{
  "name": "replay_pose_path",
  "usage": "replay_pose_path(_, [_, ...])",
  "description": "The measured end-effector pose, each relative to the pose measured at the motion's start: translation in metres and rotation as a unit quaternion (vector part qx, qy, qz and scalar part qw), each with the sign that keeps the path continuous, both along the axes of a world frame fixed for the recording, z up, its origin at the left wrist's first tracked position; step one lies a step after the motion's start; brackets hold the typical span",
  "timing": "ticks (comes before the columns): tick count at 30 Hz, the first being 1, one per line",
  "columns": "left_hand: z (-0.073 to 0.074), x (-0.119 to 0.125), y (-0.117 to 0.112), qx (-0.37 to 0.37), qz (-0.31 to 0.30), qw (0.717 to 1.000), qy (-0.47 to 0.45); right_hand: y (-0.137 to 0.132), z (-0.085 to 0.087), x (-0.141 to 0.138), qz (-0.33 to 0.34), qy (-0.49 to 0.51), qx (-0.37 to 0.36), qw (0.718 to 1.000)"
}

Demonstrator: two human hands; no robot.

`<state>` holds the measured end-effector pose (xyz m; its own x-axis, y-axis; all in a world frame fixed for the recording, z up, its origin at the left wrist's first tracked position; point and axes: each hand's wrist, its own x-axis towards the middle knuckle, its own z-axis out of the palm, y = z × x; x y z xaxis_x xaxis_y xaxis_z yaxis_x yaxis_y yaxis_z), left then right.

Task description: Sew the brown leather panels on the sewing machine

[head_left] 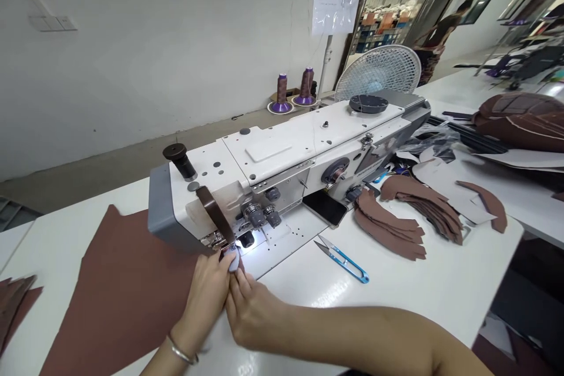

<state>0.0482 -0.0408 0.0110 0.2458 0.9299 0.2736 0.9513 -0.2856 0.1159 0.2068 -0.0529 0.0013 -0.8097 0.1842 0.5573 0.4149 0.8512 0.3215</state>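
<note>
My left hand (205,294) and my right hand (251,311) meet under the head of a white industrial sewing machine (282,158). Both pinch a small brown piece (227,257) beside the lit presser foot (215,241), with a pale grey patch (233,261) at their fingertips. The pinched material is mostly hidden by my fingers. A large brown sheet (118,288) lies left of my left hand. Blue-handled thread snips (341,259) rest to the right of my right hand.
Stacks of cut brown pieces (388,229) and paper patterns (453,194) lie on the white table (440,282) to the right, beside a phone (325,208). Thread cones (281,91) and a fan (378,70) stand behind the machine. A person (432,41) stands farther back.
</note>
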Motion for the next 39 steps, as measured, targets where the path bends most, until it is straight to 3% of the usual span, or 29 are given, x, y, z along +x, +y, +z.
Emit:
replay_pose_path(5, [-0.009,-0.012,0.001,0.153,-0.126,0.980,0.032,-0.021,-0.002,0.008,-0.012,0.018,0.000,1.000])
replay_pose_path(10, [-0.008,-0.011,0.007,0.163,-0.164,0.972,0.049,-0.016,-0.002,0.009,0.007,0.024,0.001,1.000])
replay_pose_path(29, [-0.011,-0.025,0.021,0.065,-0.180,0.967,0.171,0.006,-0.010,-0.009,0.019,0.005,-0.034,0.999])
replay_pose_path(34, [-0.013,-0.033,0.026,-0.027,-0.161,0.967,0.195,0.013,-0.011,-0.012,0.025,-0.020,-0.077,0.997])
replay_pose_path(39, [-0.001,-0.031,0.030,-0.149,-0.126,0.959,0.207,0.018,-0.013,-0.016,0.017,-0.001,-0.089,0.996])
